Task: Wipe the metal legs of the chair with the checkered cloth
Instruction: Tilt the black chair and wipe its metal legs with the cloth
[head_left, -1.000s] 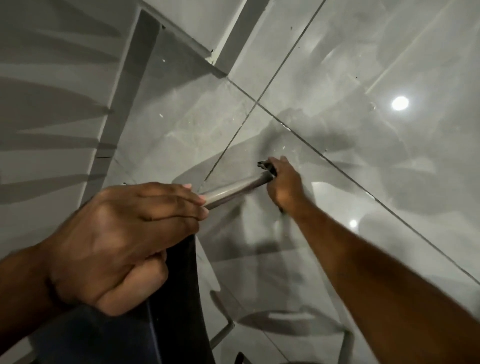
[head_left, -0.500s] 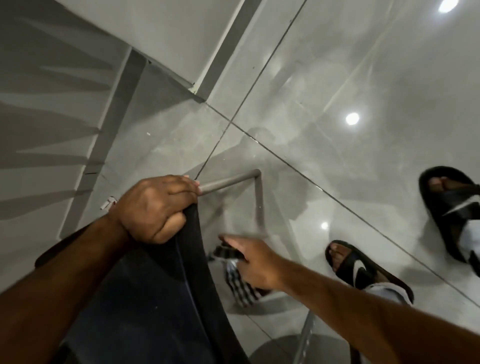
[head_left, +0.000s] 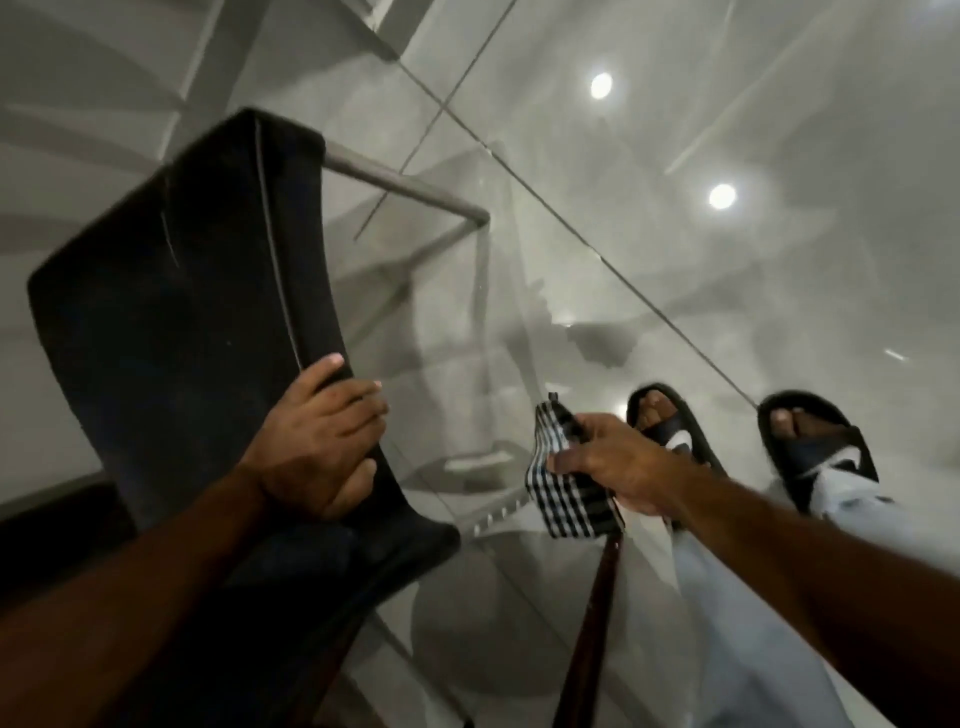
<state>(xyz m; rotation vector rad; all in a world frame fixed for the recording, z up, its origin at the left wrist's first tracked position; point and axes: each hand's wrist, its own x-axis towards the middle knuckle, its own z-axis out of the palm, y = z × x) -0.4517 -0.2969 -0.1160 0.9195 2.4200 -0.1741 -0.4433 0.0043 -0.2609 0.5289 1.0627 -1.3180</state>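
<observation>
A black chair (head_left: 171, 312) stands tilted at the left, its dark seat facing me. My left hand (head_left: 317, 441) grips the seat's right edge. A grey metal leg (head_left: 410, 189) runs from behind the seat to a bend at the right, then down along the floor. My right hand (head_left: 618, 462) is shut on the black-and-white checkered cloth (head_left: 566, 493), which hangs bunched from my fingers, held in the air to the right of the seat. The cloth is not touching the grey leg. A dark reddish bar (head_left: 592, 639) drops straight below the cloth.
The floor is glossy grey tile (head_left: 675, 130) with dark grout lines and bright ceiling-light reflections. My two feet in black sandals (head_left: 670, 431) stand at the right, with pale trousers above. A grey wall and skirting (head_left: 218, 62) lie at the upper left.
My left hand has shifted from the seat's top corner down to its right edge. My right hand came off the leg's bend and drew back with the cloth. The view swung, baring more seat.
</observation>
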